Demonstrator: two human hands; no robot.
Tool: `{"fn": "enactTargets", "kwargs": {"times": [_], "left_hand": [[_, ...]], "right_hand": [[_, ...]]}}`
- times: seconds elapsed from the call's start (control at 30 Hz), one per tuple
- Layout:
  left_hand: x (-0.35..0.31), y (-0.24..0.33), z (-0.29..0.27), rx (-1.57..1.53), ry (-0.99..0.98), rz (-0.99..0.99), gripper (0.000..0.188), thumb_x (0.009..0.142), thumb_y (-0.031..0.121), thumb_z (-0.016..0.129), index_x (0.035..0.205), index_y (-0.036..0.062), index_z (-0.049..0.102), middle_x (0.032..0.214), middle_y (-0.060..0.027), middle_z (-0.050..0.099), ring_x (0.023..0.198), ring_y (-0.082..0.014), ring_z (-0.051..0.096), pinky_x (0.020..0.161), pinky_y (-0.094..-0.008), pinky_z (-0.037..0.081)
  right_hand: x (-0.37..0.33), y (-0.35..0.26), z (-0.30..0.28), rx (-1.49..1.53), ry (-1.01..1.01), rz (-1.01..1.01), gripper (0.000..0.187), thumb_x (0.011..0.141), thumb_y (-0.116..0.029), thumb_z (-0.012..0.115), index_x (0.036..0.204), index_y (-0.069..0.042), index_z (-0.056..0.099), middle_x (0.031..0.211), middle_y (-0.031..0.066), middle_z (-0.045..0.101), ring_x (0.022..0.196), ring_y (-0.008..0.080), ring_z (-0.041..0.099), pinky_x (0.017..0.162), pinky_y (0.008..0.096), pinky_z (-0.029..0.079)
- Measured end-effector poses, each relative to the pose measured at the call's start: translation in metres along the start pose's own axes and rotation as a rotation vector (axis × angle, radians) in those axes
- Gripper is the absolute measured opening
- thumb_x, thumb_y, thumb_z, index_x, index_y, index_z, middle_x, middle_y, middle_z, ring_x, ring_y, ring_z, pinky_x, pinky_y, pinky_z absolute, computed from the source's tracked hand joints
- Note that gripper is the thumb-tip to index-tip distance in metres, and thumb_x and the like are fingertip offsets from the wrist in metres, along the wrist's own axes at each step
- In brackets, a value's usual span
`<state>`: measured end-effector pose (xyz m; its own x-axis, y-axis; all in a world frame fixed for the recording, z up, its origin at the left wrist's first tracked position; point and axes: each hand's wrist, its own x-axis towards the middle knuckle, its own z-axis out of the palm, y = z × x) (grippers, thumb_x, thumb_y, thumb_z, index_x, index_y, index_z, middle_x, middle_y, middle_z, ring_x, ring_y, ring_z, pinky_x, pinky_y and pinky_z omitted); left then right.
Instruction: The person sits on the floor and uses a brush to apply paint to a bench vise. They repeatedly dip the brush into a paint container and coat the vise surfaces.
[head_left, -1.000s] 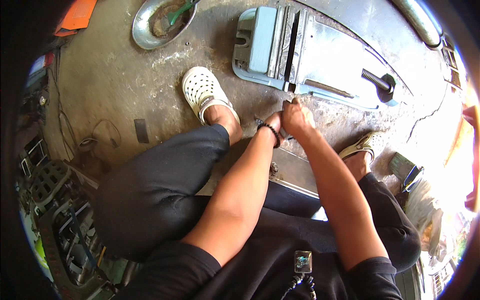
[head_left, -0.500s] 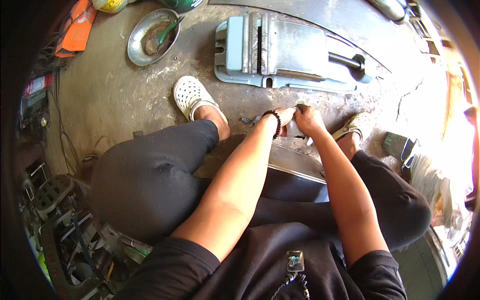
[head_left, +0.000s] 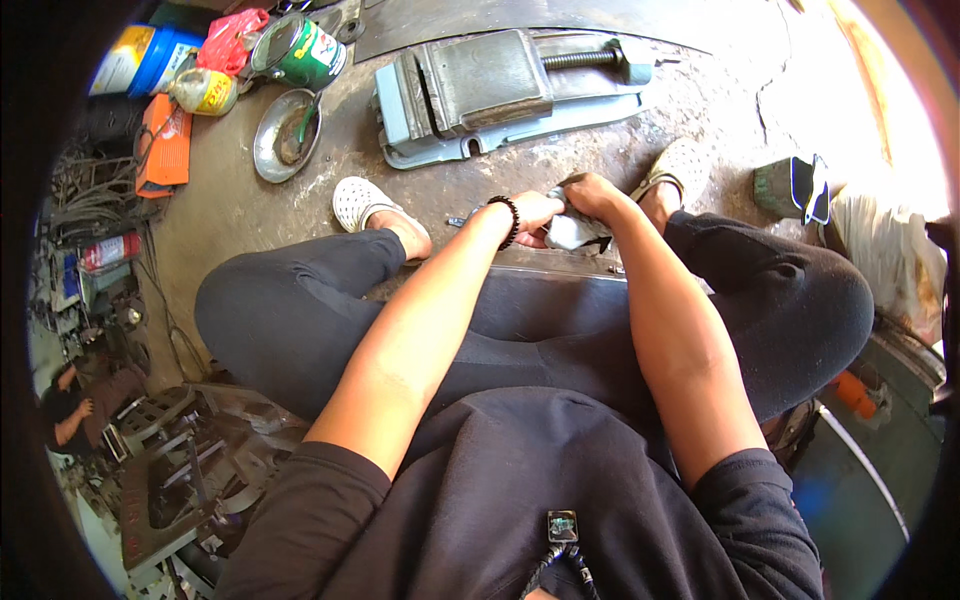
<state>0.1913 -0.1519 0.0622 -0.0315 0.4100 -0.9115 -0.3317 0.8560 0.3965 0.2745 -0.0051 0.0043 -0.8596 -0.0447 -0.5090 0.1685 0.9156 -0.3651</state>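
Note:
Both hands are together over the floor between my feet, closed on a crumpled whitish-grey rag. My left hand, with a dark beaded bracelet at its wrist, grips the rag's left side. My right hand pinches its upper right part, and the fingertips are partly hidden. A little beyond the hands, a machine vise with a light-blue base, grey metal jaws and a threaded screw lies on the floor, untouched.
An oval metal dish holding a green-handled tool, a green can, a yellow-labelled bottle and an orange box stand at far left. A dark green container is at right. Another person appears at the left edge.
The view has shifted, so the vise appears farther left and more objects show at the left. Both hands keep hold of the rag, which looks more bunched between them.

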Motion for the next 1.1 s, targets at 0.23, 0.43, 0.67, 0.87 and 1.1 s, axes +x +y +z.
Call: {"fn": "enactTargets", "kwargs": {"times": [0.23, 0.43, 0.67, 0.87, 1.1], "left_hand": [[-0.011, 0.01, 0.017, 0.078, 0.112, -0.018, 0.028, 0.095, 0.028, 0.053, 0.111, 0.0053, 0.059, 0.097, -0.0082, 0.069, 0.084, -0.0168, 0.068, 0.077, -0.0342, 0.057], [-0.01, 0.021, 0.03, -0.252, 0.171, 0.291, 0.036, 0.093, 0.027, 0.063, 0.12, 0.0039, 0.055, 0.105, -0.0091, 0.068, 0.09, -0.0193, 0.068, 0.081, -0.036, 0.057], [-0.011, 0.054, -0.004, 0.115, 0.242, 0.653, 0.034, 0.081, 0.024, 0.07, 0.108, 0.0041, 0.067, 0.094, -0.0061, 0.068, 0.081, -0.0182, 0.065, 0.071, -0.0361, 0.054], [0.038, 0.05, -0.015, 0.035, 0.151, 0.672, 0.04, 0.097, 0.036, 0.057, 0.121, 0.0044, 0.062, 0.1, -0.0078, 0.069, 0.082, -0.0158, 0.068, 0.066, -0.0321, 0.055], [0.065, 0.027, -0.05, 0.333, 0.285, 0.739, 0.038, 0.095, 0.035, 0.057, 0.116, 0.0047, 0.065, 0.097, -0.0047, 0.068, 0.076, -0.0149, 0.066, 0.06, -0.0289, 0.054]], "right_hand": [[-0.003, -0.003, -0.012, -0.192, -0.01, -0.096, 0.028, 0.084, -0.016, 0.052, 0.095, -0.002, 0.074, 0.102, 0.0206, 0.07, 0.095, 0.0335, 0.069, 0.081, 0.0412, 0.055], [-0.027, -0.009, -0.063, 0.46, 0.196, 0.223, 0.03, 0.088, -0.018, 0.052, 0.102, -0.001, 0.072, 0.108, 0.0222, 0.068, 0.099, 0.0342, 0.068, 0.085, 0.0411, 0.055], [-0.183, -0.003, -0.216, 0.671, 1.042, 0.25, 0.055, 0.095, -0.05, 0.057, 0.125, -0.004, 0.062, 0.112, 0.0125, 0.068, 0.101, 0.026, 0.063, 0.094, 0.0358, 0.047], [-0.467, 0.028, -0.187, 0.846, 1.72, 0.334, 0.039, 0.099, -0.028, 0.055, 0.125, 0.0, 0.06, 0.111, 0.013, 0.068, 0.1, 0.0167, 0.064, 0.086, 0.0291, 0.049], [-0.558, 0.016, -0.02, 1.088, 1.86, 1.396, 0.024, 0.097, -0.024, 0.059, 0.114, -0.007, 0.065, 0.09, -0.0002, 0.067, 0.073, 0.0061, 0.057, 0.06, 0.0205, 0.042]]}}
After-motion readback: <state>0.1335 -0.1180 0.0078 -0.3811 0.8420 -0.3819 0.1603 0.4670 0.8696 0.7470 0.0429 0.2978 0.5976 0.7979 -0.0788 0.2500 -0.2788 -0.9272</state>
